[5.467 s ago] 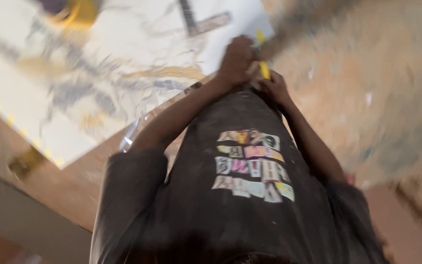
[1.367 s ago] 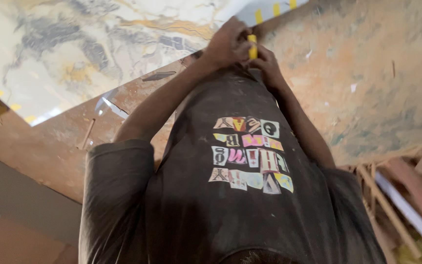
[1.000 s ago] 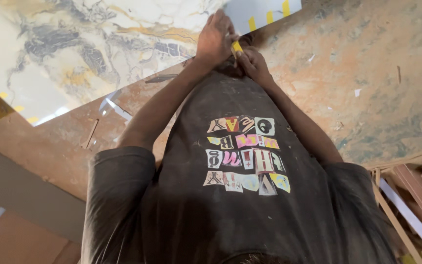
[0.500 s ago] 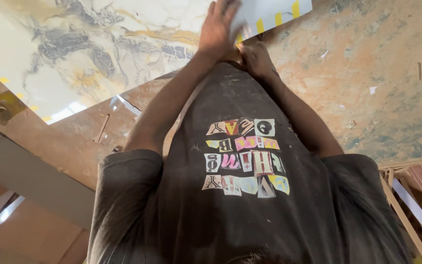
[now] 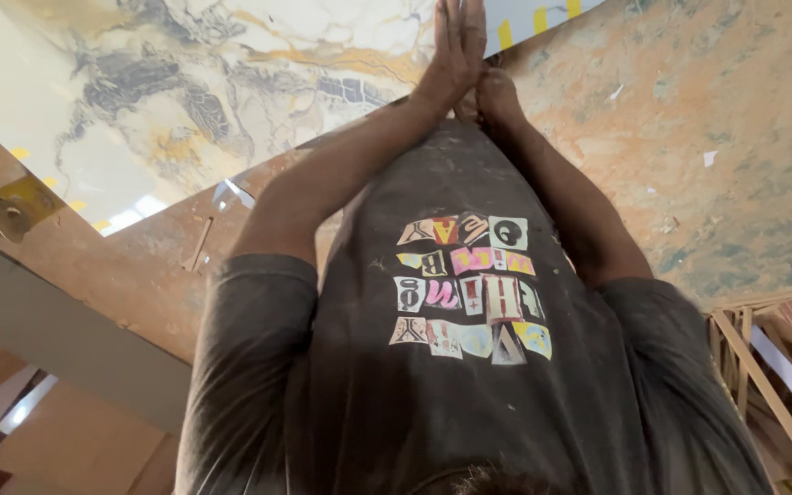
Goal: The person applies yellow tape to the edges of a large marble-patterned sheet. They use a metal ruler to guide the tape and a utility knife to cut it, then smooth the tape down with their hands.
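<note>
Lying flat with fingers spread, the left hand (image 5: 454, 50) presses on the one marble-patterned sheet (image 5: 185, 92), which rests on the dusty workbench (image 5: 689, 137). Curled shut at the sheet's edge, the right hand (image 5: 492, 92) touches the left. Half a second ago the left palm sat lower; the yellow knife no longer shows.

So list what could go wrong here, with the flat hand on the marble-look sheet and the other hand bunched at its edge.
1. The left hand lies flat on the glossy marble-patterned sheet; on so smooth a face it may slide.
2. The right hand is bunched at the sheet's edge, hiding whatever it grips; a slip could nick the left hand's fingers right beside it.
3. The dusty workbench carries chips and a wood sliver; grit under the sheet could scratch it.
</note>
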